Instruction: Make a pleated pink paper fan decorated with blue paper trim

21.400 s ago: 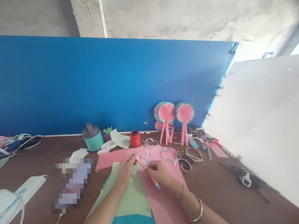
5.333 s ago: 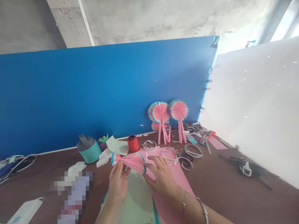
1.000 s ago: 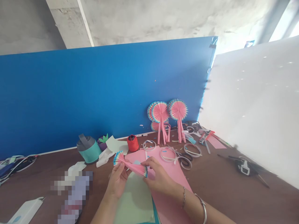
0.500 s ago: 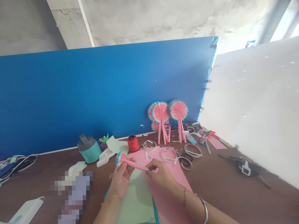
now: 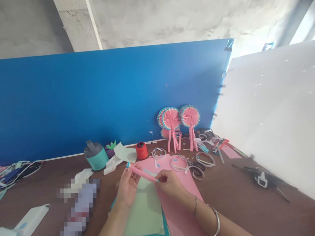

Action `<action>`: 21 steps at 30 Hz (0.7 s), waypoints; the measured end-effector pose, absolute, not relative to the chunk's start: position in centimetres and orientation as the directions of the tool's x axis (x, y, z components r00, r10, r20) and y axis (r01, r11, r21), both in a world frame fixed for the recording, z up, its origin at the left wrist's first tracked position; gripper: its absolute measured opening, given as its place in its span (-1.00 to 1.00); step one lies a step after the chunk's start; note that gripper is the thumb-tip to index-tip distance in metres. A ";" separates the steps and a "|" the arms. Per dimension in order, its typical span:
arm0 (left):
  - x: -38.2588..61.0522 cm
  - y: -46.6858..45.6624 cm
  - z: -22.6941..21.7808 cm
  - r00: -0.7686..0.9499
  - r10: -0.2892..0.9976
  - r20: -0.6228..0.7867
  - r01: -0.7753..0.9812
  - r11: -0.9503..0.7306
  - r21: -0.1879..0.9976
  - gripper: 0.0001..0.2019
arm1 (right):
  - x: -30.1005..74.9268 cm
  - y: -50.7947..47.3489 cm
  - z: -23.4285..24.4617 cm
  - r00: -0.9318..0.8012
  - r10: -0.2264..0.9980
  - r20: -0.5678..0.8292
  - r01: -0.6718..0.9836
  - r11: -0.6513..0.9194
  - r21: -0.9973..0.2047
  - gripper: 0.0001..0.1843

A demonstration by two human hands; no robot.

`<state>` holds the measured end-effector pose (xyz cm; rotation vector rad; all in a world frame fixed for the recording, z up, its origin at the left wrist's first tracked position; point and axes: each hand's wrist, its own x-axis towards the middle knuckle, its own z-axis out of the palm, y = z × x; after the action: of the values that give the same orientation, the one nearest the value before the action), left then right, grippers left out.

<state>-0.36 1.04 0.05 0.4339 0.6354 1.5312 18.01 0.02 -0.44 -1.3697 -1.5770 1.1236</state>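
A pleated pink paper fan (image 5: pixel 142 173), folded into a narrow strip with blue-tipped ends, is stretched between my hands. Its left end is pinched in my left hand (image 5: pixel 128 185), thumb in front and fingers behind. The right end sits between the thumb and fingertips of my right hand (image 5: pixel 169 184). Below lie a pale green sheet (image 5: pixel 145 209) and a pink sheet (image 5: pixel 183 193), which overlap on the table. Finished round pink fans (image 5: pixel 171 118) with blue edges lean against the blue panel behind.
Scissors (image 5: pixel 197 168) and rolls of white tape (image 5: pixel 205 159) lie right of centre. A red container (image 5: pixel 141 150), a teal pot (image 5: pixel 97 159) and a small purple planter (image 5: pixel 110 150) stand at the back left. A black tool (image 5: pixel 262 179) rests at the right.
The left end of the fan, spread out half a second ago, is now pressed together into a narrow strip. Both hands keep hold, and the view has shifted slightly.
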 end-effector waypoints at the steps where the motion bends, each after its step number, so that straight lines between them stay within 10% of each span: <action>1: -0.3 1.0 0.1 -0.080 0.989 -0.122 -0.774 0.016 0.633 -0.86 | 18.0 0.0 -0.3 -0.152 0.988 -0.023 0.330 0.029 -0.943 -0.86; 21: -0.5 1.3 -0.3 -0.185 0.982 -0.050 -0.675 -0.090 0.733 -0.73 | 18.3 0.1 -0.2 -0.225 0.974 -0.022 0.324 0.053 -0.945 -0.87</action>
<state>-0.54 1.30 -0.30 0.5531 0.7497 1.6250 18.28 0.10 -0.19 -1.3242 -1.6387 1.1880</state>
